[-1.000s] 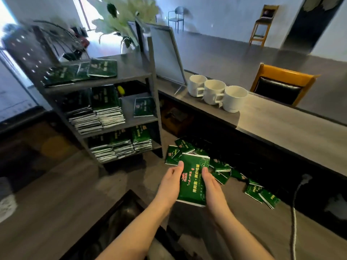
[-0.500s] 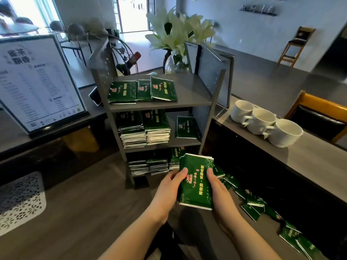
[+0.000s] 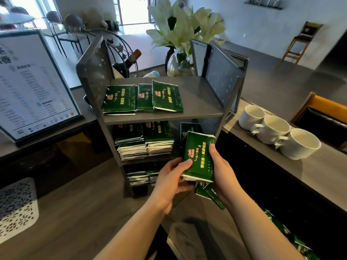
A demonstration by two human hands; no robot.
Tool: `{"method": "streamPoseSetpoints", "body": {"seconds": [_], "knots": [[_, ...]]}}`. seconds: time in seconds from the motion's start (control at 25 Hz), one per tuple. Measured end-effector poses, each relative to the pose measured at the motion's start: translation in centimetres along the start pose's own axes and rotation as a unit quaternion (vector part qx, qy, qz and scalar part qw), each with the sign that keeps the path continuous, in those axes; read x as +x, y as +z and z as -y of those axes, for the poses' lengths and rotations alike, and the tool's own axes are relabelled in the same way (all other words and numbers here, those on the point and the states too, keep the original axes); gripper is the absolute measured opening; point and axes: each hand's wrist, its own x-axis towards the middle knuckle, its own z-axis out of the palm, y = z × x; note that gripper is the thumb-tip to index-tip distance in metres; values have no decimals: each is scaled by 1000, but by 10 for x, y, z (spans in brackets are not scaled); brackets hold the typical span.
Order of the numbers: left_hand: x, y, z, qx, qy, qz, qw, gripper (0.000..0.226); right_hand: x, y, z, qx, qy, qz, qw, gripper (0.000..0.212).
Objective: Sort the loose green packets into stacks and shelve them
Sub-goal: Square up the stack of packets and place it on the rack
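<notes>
Head view looks down on two bare hands holding a stack of green packets (image 3: 199,156) between them, just in front of a grey metal shelf unit (image 3: 204,102). The left hand (image 3: 171,182) has its thumb pressed on the stack's near left corner, with the fingers curled under it. The right hand (image 3: 222,171) clamps the stack's right edge, thumb on top, and the fingers beneath are hidden. The stack is tilted, its far end close to the middle shelf's right side, where a single packet (image 3: 187,128) lies.

On the top shelf three packets (image 3: 142,98) lie side by side, overlapping. The middle shelf carries two tall piles (image 3: 144,141) on its left, and shorter piles (image 3: 139,177) sit on the bottom shelf. Loose packets (image 3: 293,239) lie scattered on the counter (image 3: 71,218) at near right, partly under the right forearm. Three white cups (image 3: 277,132) stand in a row on the raised ledge to the right. A framed menu (image 3: 32,87) stands at left, and white lilies (image 3: 184,27) in a vase rise behind the shelves.
</notes>
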Motion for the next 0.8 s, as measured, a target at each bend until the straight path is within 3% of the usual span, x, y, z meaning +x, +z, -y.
{"method": "streamPoseSetpoints", "body": {"seconds": [0.2, 0.32, 0.48, 0.8], "knots": [[19, 17, -10, -74, 29, -65, 995, 33, 19, 10, 10, -30, -10, 21, 999, 53], [28, 25, -10, -99, 27, -107, 989, 32, 24, 13, 9, -24, -14, 29, 999, 43], [37, 32, -7, -103, 22, -131, 986, 37, 30, 22, 10, -15, -23, -19, 999, 30], [45, 26, -2, -135, 26, -184, 973, 27, 43, 43, 5, -25, -50, -62, 997, 63]]}}
